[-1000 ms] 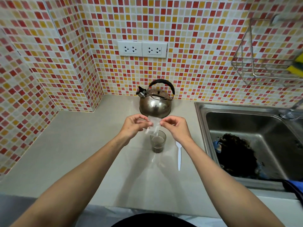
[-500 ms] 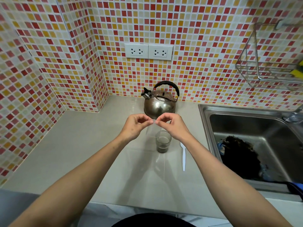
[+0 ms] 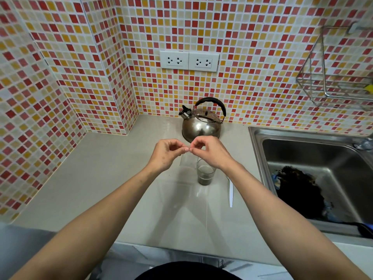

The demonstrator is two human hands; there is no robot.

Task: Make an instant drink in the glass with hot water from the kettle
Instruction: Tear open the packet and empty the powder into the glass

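Note:
A small clear glass (image 3: 205, 174) stands on the beige counter (image 3: 113, 178) with dark powder or liquid in its lower part. Just above it hangs a clear plastic sachet (image 3: 187, 161), pinched at its top edge by my left hand (image 3: 167, 153) and my right hand (image 3: 210, 151), fingertips almost touching. Behind my hands sits a steel kettle (image 3: 201, 124) with a black handle, spout to the left. A white plastic spoon (image 3: 230, 194) lies on the counter right of the glass, partly under my right forearm.
A steel sink (image 3: 323, 158) at the right holds a dark cloth-like mass. A wire rack (image 3: 339, 81) hangs on the tiled wall above it. Two wall sockets (image 3: 189, 60) sit above the kettle. The counter ends in a tiled corner at the left.
My hands have come closer together at the sachet's top, and the sachet now hangs more to the left of the glass. The view has shifted slightly.

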